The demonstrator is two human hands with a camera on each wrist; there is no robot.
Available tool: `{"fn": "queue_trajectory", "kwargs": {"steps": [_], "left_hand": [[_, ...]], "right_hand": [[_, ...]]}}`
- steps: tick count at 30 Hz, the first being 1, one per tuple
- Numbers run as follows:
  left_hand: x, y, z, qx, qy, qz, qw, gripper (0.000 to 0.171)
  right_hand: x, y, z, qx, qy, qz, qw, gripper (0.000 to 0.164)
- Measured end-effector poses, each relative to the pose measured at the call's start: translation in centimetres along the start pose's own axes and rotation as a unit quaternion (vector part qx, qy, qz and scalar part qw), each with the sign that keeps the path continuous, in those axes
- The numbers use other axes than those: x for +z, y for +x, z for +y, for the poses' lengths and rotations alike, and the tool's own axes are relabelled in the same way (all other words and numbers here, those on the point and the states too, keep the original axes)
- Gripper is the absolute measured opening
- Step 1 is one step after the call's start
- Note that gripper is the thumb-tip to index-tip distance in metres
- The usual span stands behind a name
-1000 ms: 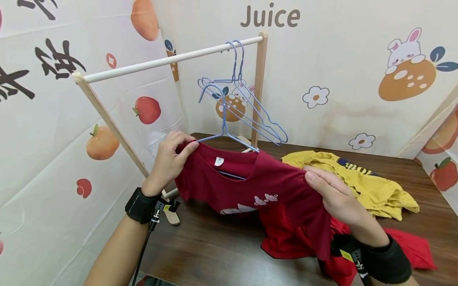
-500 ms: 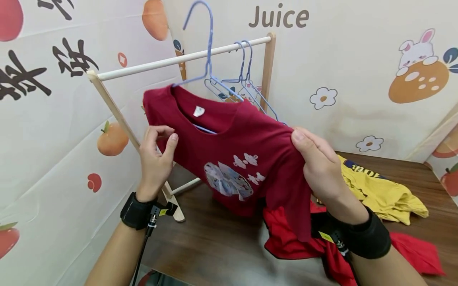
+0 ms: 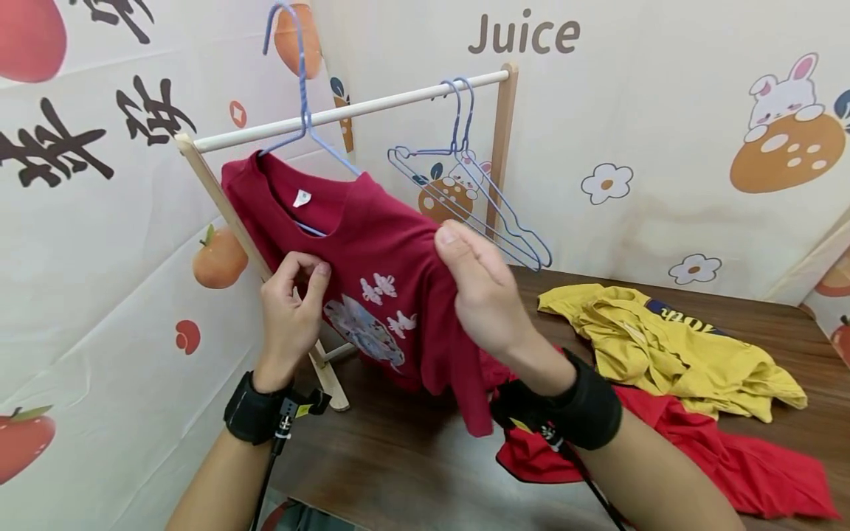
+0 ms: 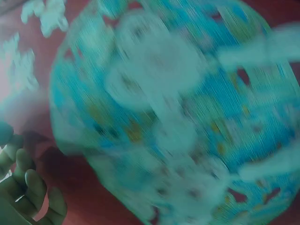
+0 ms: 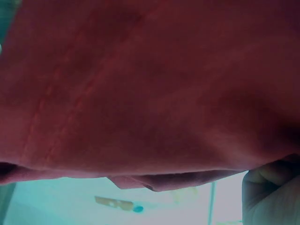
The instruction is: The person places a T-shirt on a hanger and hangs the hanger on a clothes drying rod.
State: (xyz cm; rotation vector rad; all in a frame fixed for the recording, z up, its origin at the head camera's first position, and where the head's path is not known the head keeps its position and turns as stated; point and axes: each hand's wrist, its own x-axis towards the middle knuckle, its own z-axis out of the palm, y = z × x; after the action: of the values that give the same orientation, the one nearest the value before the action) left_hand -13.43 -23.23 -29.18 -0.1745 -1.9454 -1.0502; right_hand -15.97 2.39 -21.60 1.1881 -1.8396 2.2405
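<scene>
A dark red T-shirt (image 3: 378, 228) with a printed front hangs on a blue wire hanger (image 3: 303, 96), whose hook stands up near the rail's left end. My right hand (image 3: 481, 287) pinches the shirt's shoulder at the hanger's end; in the right wrist view, the shirt (image 5: 154, 93) fills most of the picture. My left hand (image 3: 292, 310) is in front of the shirt's chest, fingers loosely curled and holding nothing. Those bent fingers (image 4: 35, 185) show apart from the cloth in the left wrist view, beside the blurred print.
A wooden rack with a white rail (image 3: 372, 107) stands on the brown table (image 3: 372, 472). Two blue hangers (image 3: 465, 151) hang toward its right end. A yellow garment (image 3: 664, 346) and a bright red garment (image 3: 724, 457) lie at the right. Printed cloth walls surround the table.
My left hand has let go of the shirt's shoulder. The shirt and hanger have risen and moved left toward the rail, carried by my right hand.
</scene>
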Motion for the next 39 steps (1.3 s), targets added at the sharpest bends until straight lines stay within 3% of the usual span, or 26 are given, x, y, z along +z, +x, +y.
{"fn": "queue_trajectory", "kwargs": {"steps": [9, 13, 19, 23, 26, 29, 35, 37, 39], "left_hand": [[-0.1, -1.5, 0.5, -0.001, -0.001, 0.003, 1.0, 0.015], [-0.2, -2.0, 0.7, 0.003, -0.003, 0.001, 1.0, 0.014], [-0.4, -2.4, 1.3, 0.008, 0.001, -0.001, 1.0, 0.015], [-0.5, -2.6, 2.0, 0.014, -0.004, 0.002, 0.9999, 0.016], [-0.5, -2.8, 2.7, 0.024, -0.02, 0.001, 0.9995, 0.013], [-0.5, -3.0, 3.4, 0.036, -0.033, -0.005, 0.9988, 0.011], [-0.5, -3.3, 4.5, 0.06, -0.025, -0.027, 0.9975, 0.014], [-0.5, -3.4, 4.7, 0.069, -0.022, -0.039, 0.9967, 0.013], [-0.3, -3.4, 4.9, 0.078, -0.02, -0.048, 0.9956, 0.013]], "right_hand": [[3.2, 0.3, 5.0, 0.024, -0.08, -0.037, 0.996, 0.036], [3.6, -0.6, 6.6, 0.049, -0.102, -0.103, 0.988, 0.03], [3.5, -1.6, 6.9, 0.077, -0.09, -0.215, 0.969, 0.021], [3.0, -2.3, 6.8, 0.092, -0.088, -0.266, 0.956, 0.018], [2.0, -2.9, 6.9, 0.087, -0.114, -0.277, 0.95, 0.016], [0.4, -3.3, 6.9, 0.058, -0.156, -0.249, 0.954, 0.011], [-4.9, -2.6, 5.0, 0.045, -0.215, -0.112, 0.969, 0.007], [-7.2, -2.0, 4.1, 0.041, -0.246, -0.047, 0.967, 0.009], [-9.5, -1.4, 3.5, 0.04, -0.291, 0.02, 0.956, 0.014]]}}
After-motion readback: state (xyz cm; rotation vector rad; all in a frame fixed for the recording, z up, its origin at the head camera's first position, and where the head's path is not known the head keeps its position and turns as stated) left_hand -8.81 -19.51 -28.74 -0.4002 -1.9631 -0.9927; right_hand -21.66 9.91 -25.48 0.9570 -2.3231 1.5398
